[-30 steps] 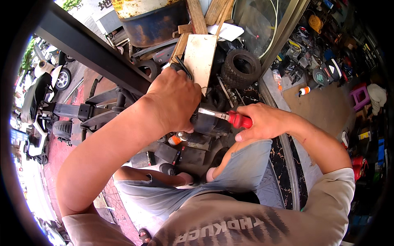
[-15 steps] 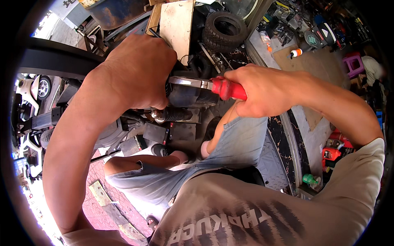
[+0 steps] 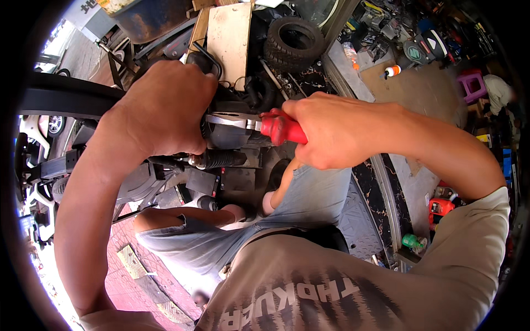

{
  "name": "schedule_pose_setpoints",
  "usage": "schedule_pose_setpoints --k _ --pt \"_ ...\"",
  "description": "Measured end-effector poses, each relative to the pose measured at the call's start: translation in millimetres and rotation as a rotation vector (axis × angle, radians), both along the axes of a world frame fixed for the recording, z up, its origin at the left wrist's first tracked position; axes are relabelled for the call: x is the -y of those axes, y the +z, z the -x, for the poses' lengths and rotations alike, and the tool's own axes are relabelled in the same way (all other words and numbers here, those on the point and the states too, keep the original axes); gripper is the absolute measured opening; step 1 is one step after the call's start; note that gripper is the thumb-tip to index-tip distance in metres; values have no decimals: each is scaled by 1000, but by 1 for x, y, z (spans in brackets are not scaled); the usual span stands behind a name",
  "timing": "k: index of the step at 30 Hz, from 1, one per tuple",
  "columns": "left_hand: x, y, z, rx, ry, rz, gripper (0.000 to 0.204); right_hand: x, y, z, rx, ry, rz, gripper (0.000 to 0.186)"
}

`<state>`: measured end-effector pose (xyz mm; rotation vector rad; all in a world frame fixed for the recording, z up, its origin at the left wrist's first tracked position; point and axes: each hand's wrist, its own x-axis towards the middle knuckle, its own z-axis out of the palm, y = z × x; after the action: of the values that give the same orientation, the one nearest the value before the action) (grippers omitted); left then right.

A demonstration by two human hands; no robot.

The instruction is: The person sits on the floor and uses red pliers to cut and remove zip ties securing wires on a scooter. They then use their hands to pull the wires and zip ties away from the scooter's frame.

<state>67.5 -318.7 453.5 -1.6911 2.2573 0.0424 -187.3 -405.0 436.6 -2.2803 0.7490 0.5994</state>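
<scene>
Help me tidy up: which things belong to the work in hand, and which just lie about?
In use:
Red-handled pliers, in the right hand
Dark rounded part near the left hand, probably

Seemingly lying about:
Black tyre
Pale board
White-and-orange bottle

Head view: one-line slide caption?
Right hand grips red-handled pliers pointed toward the left hand, with a treaded tyre and pale board beyond.

Pliers: silver metal pliers with thick red handles [image 3: 269, 127], nearly level just above frame centre, tips pointing left.
Cable: thin black bent cable [image 3: 213, 58], upper left of centre, lower end hidden.
</scene>
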Motion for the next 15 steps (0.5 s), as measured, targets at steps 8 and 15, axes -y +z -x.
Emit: schedule_pose_setpoints --k 8,15 --pt "-1 2 -2 12 6 -15 55 17 -29 -2 186 -49 -251 40" --pt "-1 2 -3 16 6 -27 55 37 -33 -1 171 -39 -379 43"
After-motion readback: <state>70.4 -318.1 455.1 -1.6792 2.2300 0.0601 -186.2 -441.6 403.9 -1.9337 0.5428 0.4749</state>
